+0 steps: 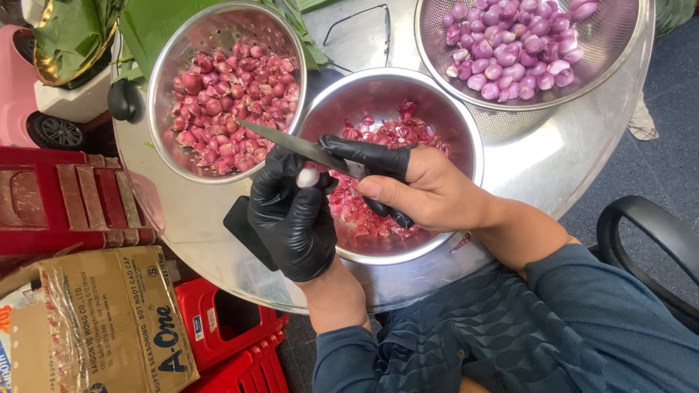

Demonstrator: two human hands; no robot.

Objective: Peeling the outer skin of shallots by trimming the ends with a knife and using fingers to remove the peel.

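Note:
My left hand (pixel 291 215), in a black glove, pinches a small pale shallot (pixel 308 177) over the middle steel bowl (pixel 466 135). My right hand (pixel 429 193) grips a knife (pixel 291 142) by its black handle, with a black finger cover on the index finger lying along the blade. The blade points left, its tip over the left bowl (pixel 164 73). The middle bowl holds red shallot skins (pixel 371 138).
The left bowl is full of unpeeled red shallots (pixel 233 102). A steel colander (pixel 626 51) at top right holds peeled purple shallots. All stand on a round metal table (pixel 553 160). Red plastic crates (pixel 65 204), a cardboard box (pixel 109 320) and a black chair arm (pixel 648 233) surround it.

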